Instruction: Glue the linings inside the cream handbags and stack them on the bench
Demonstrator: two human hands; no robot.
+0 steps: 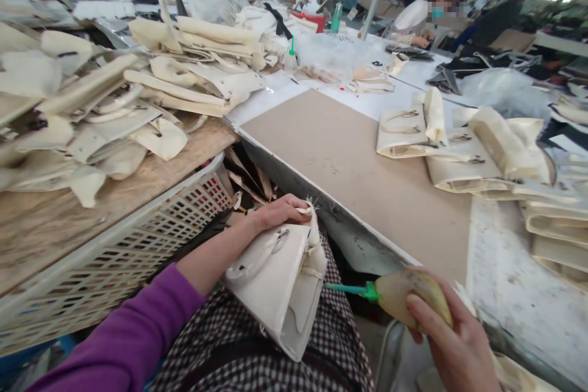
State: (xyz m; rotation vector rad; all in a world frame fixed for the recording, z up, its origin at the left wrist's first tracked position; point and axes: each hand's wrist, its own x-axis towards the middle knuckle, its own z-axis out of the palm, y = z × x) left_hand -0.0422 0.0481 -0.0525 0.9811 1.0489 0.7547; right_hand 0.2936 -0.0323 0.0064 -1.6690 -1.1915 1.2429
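Observation:
A cream-coloured bag [271, 275] rests on my lap, over a checkered apron, its opening facing down and right. My left hand [285, 211] grips the bag's top corner, where loose threads stick out. In my right hand [452, 324] is a squeeze bottle [408, 295] with a green cap and a thin nozzle. The bottle lies sideways, its nozzle tip pointing left at the bag's open edge with a small gap between them. My fingers wrap round the bottle's body.
A plastic basket [151, 245] stands at my left beside a wooden table [193, 153] piled with cream bag pieces [114, 110]. Ahead lies a brown board [349, 159] on the worktable. More cream bags [478, 147] lie at the right. Co-workers sit further back.

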